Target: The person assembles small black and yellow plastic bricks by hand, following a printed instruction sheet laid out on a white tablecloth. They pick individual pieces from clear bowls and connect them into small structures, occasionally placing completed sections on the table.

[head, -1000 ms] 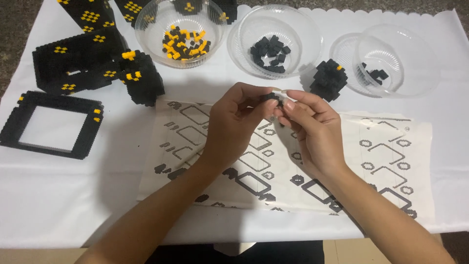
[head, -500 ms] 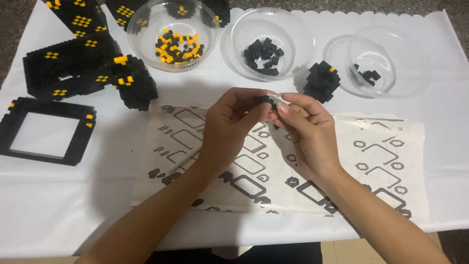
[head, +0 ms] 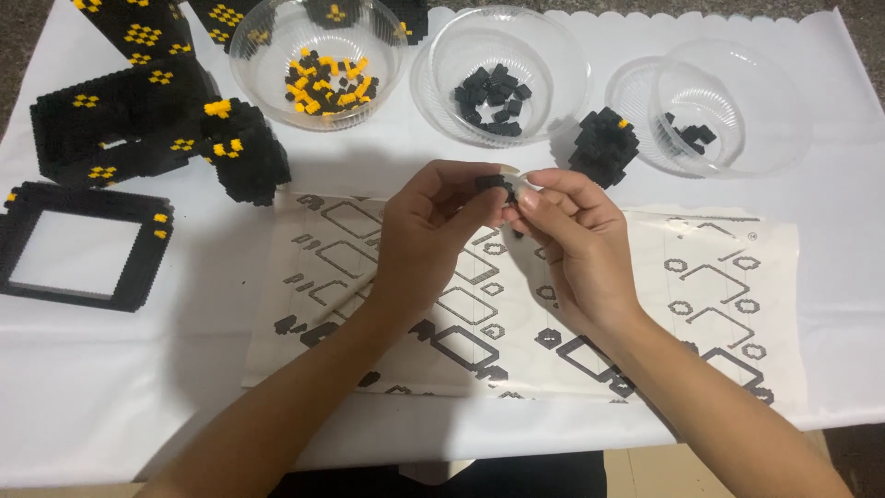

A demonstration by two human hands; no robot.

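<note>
- Square frame (head: pixel 83 249): black bricks with a few yellow ones, flat at the far left of the bench (head: pixel 120 406), its left side cut by the picture edge; bare white cloth lies open below it.
- Block assembly (head: pixel 147 124): black walls with yellow diamond marks, above the frame, reaching the top-left corner.
- Left bowl (head: pixel 318 60): clear plastic, top edge; holds mixed yellow and black bricks.
- Instruction sheet (head: pixel 719 304): white with black outline figures, lying in the middle of the bench under both hands; its right half is uncovered.
- Left hand (head: pixel 429 240): forearm enters from the lower left; fingers curled, thumb and fingertips pinched on the small black piece (head: pixel 495 184).
- Small black piece: held above the sheet's upper edge, between both hands, just below the middle bowl.
- Middle bowl (head: pixel 502 69): clear; holds a heap of black bricks.
- Right hand (head: pixel 576 240): forearm enters from the lower right; fingertips meet the left hand's, pinching the same piece.
- Small black cluster (head: pixel 604 143): one yellow brick on top; stands between the middle and right bowls.
- Right bowls (head: pixel 728 101): two clear ones, overlapping; a few black bricks inside.
</note>
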